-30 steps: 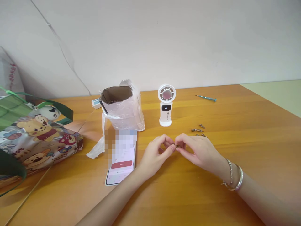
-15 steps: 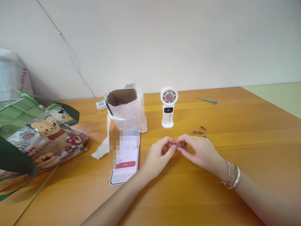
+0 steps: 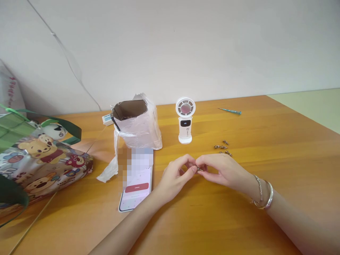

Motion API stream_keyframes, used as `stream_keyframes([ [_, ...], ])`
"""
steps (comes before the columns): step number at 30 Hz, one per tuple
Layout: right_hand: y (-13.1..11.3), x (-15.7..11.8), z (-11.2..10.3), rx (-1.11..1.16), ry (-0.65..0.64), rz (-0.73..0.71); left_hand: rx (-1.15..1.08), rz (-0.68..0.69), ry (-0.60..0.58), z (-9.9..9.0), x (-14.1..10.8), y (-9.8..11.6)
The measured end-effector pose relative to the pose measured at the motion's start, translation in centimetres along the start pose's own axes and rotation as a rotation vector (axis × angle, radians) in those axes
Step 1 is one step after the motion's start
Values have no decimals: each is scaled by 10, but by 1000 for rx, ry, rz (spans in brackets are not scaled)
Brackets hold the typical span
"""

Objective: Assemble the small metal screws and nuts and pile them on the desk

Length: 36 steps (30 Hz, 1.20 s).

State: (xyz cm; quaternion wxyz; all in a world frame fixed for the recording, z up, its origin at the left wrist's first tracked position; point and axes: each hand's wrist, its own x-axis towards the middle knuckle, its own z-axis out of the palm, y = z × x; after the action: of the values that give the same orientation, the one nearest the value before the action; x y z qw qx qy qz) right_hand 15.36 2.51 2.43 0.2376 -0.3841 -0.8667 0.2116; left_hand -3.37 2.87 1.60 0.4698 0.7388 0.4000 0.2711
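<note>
Against a pale wall (image 3: 170,46), a warm-toned wooden surface (image 3: 268,134) is viewed from above. A small metal piece (image 3: 199,169) is held above the surface, pinched between the left hand (image 3: 175,179) and the right hand (image 3: 225,173). Both hands are curled inward and closed on it, and its exact form is too small to be made out. Two metal bracelets (image 3: 261,194) are worn on the right wrist.

With the held piece taken as the centre and 12 o'clock pointing away from the wearer, a cluster of small brass-coloured fittings (image 3: 221,147) is placed near the right hand at about 1 o'clock. A slim teal screwdriver (image 3: 230,111) is laid farther out in the same direction. A white handheld fan (image 3: 185,120) is stood upright on its base at about 12 o'clock. An open cardboard box wrapped in clear plastic (image 3: 136,129) is set at about 10 o'clock, and a phone (image 3: 135,187) is laid at about 9 o'clock, just beside the left hand, with part of its screen blurred. Farther out at 9 o'clock, a cartoon-printed tote bag (image 3: 45,159) is lying on the surface.
</note>
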Motion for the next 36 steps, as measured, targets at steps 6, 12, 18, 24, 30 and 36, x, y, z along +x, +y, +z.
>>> stream_keyframes([
  [6, 1, -1, 1, 5, -2, -10, 18, 5, -18, 1, -1, 3],
  [12, 0, -3, 9, -119, 95, -33, 235, 50, 26, 3, -3, 2],
  [18, 1, -2, 10, -155, 138, -42, 373, 79, 67, 3, -5, 3],
  [24, 3, -1, 5, -99, 98, 37, 482, 99, 122, -4, -2, 3],
  [30, 5, 0, 2, -23, 52, 104, 555, 104, 143, -6, -2, 1],
  [36, 4, 0, 1, -37, 51, 77, 472, 74, 30, -8, -2, 4],
])
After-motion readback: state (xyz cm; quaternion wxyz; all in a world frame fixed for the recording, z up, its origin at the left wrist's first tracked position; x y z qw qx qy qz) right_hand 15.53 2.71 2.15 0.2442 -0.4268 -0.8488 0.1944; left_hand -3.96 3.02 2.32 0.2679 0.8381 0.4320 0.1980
